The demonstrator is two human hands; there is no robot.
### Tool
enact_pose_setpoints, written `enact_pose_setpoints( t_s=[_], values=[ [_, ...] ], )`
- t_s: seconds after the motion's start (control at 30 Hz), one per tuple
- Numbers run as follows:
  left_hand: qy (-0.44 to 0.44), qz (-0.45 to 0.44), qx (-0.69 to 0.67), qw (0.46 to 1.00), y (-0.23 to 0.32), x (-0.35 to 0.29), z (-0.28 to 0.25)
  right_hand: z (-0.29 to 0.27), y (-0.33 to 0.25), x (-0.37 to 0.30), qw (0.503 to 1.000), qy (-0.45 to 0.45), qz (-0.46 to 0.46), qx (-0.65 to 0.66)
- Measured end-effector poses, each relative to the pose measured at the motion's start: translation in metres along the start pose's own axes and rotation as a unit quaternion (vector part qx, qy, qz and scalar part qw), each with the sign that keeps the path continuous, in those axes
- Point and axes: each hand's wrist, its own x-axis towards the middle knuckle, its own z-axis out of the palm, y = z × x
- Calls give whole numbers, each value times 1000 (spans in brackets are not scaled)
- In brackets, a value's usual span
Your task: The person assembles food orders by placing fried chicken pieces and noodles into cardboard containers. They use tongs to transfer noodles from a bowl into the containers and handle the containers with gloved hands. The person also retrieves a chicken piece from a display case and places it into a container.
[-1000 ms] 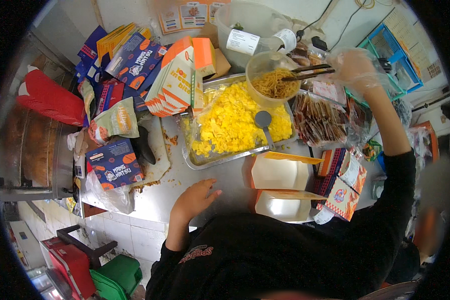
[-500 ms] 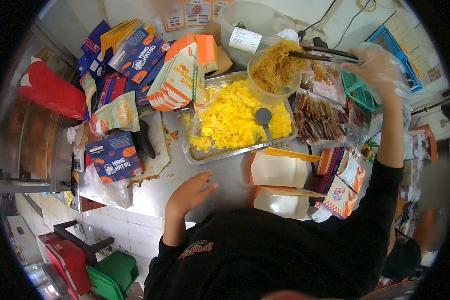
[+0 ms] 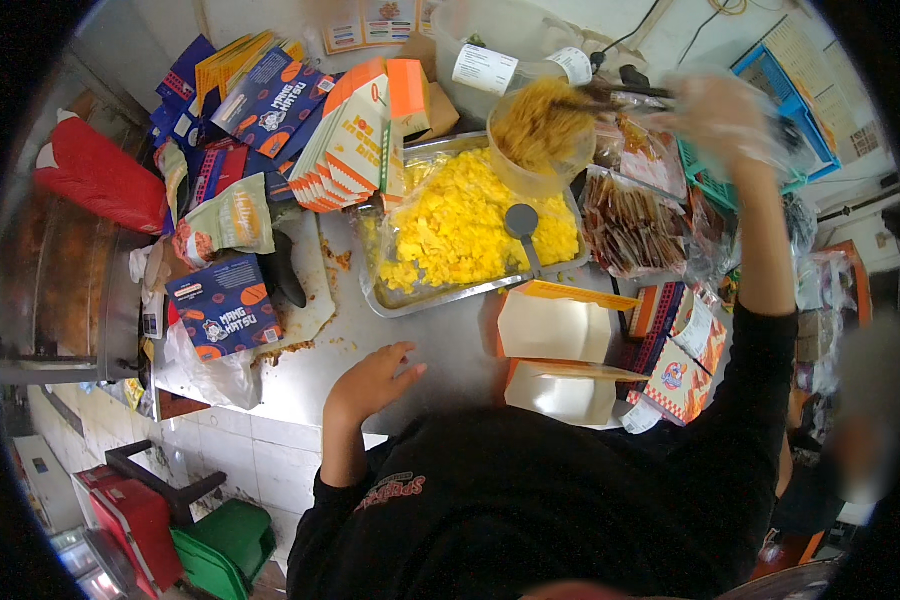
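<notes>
My right hand, in a clear plastic glove and blurred by motion, grips dark chopsticks at the upper right. The chopsticks reach into a clump of yellow-brown noodles at the mouth of a round clear tub. That tub stands at the far right of a metal tray of chopped yellow food, which looks like egg. A dark grey spoon rests on the food. My bare left hand is held over the table's near side, fingers apart, touching nothing visible.
Two open food boxes lie near my body, beside printed cartons. Sauce sachets and a green basket are at right. Folded boxes and a black-handled tool lie left; a large clear bin stands behind.
The noodle clump has dropped slightly and shifted left into the tub. My right hand has moved a little left with the chopsticks. The left hand has barely moved.
</notes>
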Motion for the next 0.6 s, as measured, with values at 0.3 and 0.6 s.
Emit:
enact_pose_setpoints(
  t_s=[0.3, 0.6],
  values=[
    [16, -9, -12, 1000, 2, -16, -5, 15, -24, 37, 995, 38, -74, -49],
    [53, -43, -11, 998, -11, -19, -7, -99, -3, 26, 992, 18, 1, -128]
  ],
)
